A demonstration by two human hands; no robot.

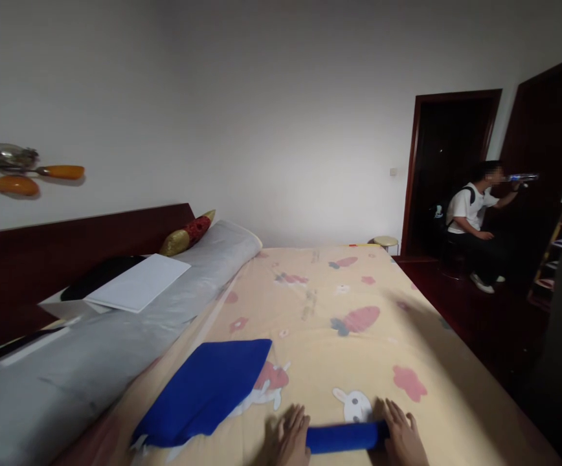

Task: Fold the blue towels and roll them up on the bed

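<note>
A rolled blue cloth (345, 436) lies across the near edge of the bed, on the pale yellow sheet (339, 349) printed with carrots and rabbits. My left hand (291, 440) presses flat on the roll's left end, fingers spread. My right hand (402, 437) rests on its right end, fingers apart. A second blue cloth (210, 391), folded flat, lies on the sheet left of my hands.
A long grey bolster (116, 336) runs along the dark headboard (67, 246), with a white sheet of paper (138, 283) and a red-gold cushion (188, 233) on it. A person (475, 226) sits by the doorway at right, drinking. A small stool (386, 242) stands beyond the bed.
</note>
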